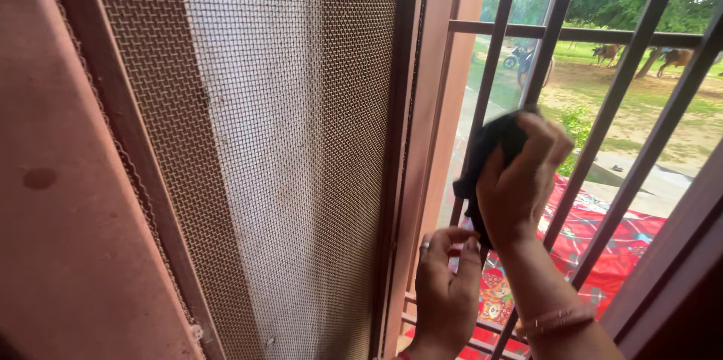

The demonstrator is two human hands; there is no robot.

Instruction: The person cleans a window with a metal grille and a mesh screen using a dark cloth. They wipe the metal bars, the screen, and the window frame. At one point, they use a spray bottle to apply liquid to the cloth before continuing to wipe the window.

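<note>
Both hands at the grille (602, 126); right hand (520, 179) clenches a black cloth (489, 149) on a bar; left hand (446, 285) loosely curled, holding nothing; wiping seemingly midway, mesh (294, 141) looks dusty.

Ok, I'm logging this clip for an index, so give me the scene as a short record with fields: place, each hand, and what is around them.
place: indoors at a window with a brown metal bar grille
right hand: right hand grips a crumpled black cloth against the grille bars
left hand: left hand, ring on one finger, is raised just below the cloth, fingers curled, holding nothing visible
left of hands: fine metal mesh screen in a reddish-brown frame
outside: red patterned fabric below the bars; grass and trees beyond
</note>
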